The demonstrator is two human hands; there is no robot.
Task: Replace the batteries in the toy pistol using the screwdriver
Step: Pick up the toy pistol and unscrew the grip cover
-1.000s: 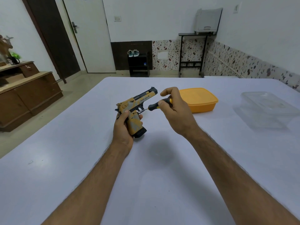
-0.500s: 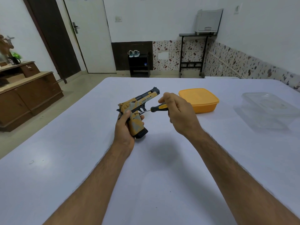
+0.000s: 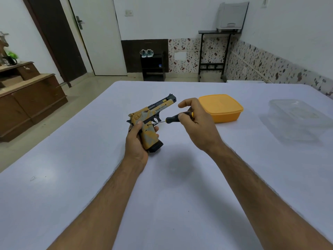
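Note:
An orange, grey and black toy pistol (image 3: 153, 116) is held above the white table, barrel pointing away and to the right. My left hand (image 3: 136, 141) wraps its grip from the left, thumb up near the slide. My right hand (image 3: 195, 123) holds a screwdriver (image 3: 173, 119) with a black and orange handle. The thin metal shaft points left and its tip rests on the top of the pistol's grip, just behind the trigger. My right index finger is lifted off the handle.
A closed orange plastic box (image 3: 222, 110) sits on the white table (image 3: 90, 177) just behind my right hand. Further right stands a clear plastic container (image 3: 299, 120). A wooden cabinet (image 3: 27, 98) is on the floor at the left.
My right hand has shifted its fingers on the screwdriver handle, and the index finger now stands raised. The pistol and my left hand have stayed almost still.

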